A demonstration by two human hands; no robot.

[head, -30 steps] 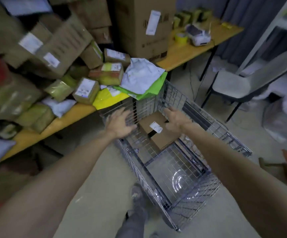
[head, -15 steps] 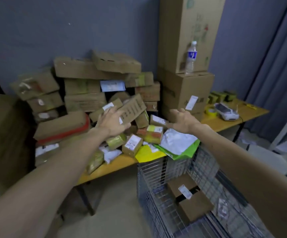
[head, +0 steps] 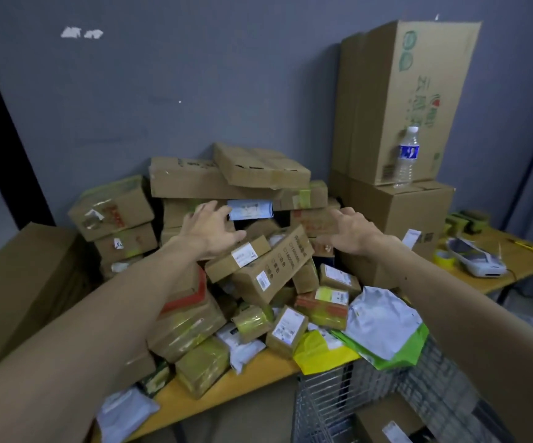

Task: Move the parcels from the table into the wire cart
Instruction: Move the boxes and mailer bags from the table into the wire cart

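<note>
A heap of cardboard parcels (head: 239, 187) and plastic mailers covers the yellow table (head: 246, 383). My left hand (head: 209, 230) reaches over the heap with fingers spread, just above a small labelled box (head: 238, 259) that lies on a long tilted box (head: 274, 270). My right hand (head: 348, 230) hovers open to the right of the same boxes, holding nothing. The wire cart (head: 332, 401) stands at the table's front edge, lower right, with one brown parcel (head: 389, 422) inside.
Two large cartons (head: 399, 100) are stacked at the back right with a water bottle (head: 407, 156) on the lower one. A tape roll (head: 444, 259) and a white device (head: 476, 259) lie on the table's right end. A big box (head: 19, 292) stands at left.
Both hands left the parcel in the cart and rose to the heap on the table. They now reach further in, over the tilted boxes. The view has tilted up.
</note>
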